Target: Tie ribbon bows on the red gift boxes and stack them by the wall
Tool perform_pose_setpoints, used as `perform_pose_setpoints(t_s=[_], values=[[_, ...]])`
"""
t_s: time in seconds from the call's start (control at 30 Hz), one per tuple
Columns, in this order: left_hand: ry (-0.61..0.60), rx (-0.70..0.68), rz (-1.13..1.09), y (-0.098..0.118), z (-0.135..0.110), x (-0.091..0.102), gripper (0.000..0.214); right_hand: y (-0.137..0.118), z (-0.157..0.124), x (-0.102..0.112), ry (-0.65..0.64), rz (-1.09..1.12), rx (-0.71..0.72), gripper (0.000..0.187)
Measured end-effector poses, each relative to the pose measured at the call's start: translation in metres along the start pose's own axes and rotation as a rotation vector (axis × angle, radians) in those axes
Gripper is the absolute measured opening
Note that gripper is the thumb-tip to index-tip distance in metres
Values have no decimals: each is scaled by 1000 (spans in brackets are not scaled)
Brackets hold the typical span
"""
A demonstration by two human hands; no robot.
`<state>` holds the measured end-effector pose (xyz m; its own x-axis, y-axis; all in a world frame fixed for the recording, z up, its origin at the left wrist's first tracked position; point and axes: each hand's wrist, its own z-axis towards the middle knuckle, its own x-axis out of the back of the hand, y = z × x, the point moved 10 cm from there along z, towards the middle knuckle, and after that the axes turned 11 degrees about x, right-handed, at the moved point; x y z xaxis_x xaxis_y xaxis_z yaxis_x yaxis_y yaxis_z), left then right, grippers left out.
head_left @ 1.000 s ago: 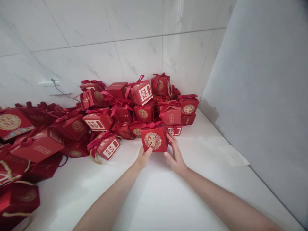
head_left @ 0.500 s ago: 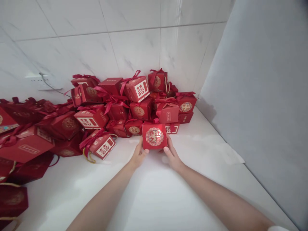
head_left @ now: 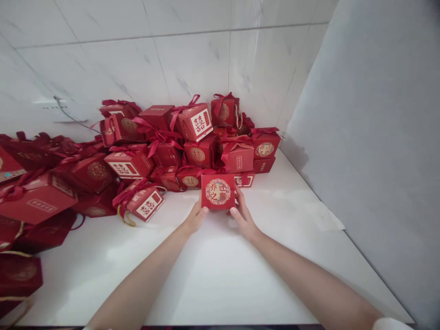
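Both my hands hold one small red gift box [head_left: 217, 191] with a round gold emblem on its front, standing on the white counter [head_left: 220, 275]. My left hand [head_left: 195, 218] grips its lower left corner, thumb on the front. My right hand [head_left: 242, 214] clasps its right side, fingers running up the edge. The box sits right in front of a heap of similar red ribboned boxes [head_left: 192, 142] piled against the tiled wall.
Larger red boxes and bags [head_left: 37, 197] crowd the left side of the counter. A wall socket with a cable [head_left: 62, 110] is on the tiles at left. A grey panel [head_left: 371, 137] closes off the right. A paper scrap [head_left: 326, 217] lies by it.
The box has been turned square, emblem facing me, and set closer against the pile. Both hands followed it forward. The camera view shifted slightly.
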<state>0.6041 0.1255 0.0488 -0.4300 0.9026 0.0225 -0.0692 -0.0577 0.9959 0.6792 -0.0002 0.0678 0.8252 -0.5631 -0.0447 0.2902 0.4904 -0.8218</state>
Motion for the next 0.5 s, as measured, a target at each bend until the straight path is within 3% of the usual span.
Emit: perform_pose_setpoints(t_s=[0.37, 0.5], values=[[6, -3, 57, 2, -1, 0, 66, 8, 0, 1, 20, -23, 7, 84], [55, -13, 36, 6, -3, 3, 61, 1, -1, 5, 53, -83, 91, 82]])
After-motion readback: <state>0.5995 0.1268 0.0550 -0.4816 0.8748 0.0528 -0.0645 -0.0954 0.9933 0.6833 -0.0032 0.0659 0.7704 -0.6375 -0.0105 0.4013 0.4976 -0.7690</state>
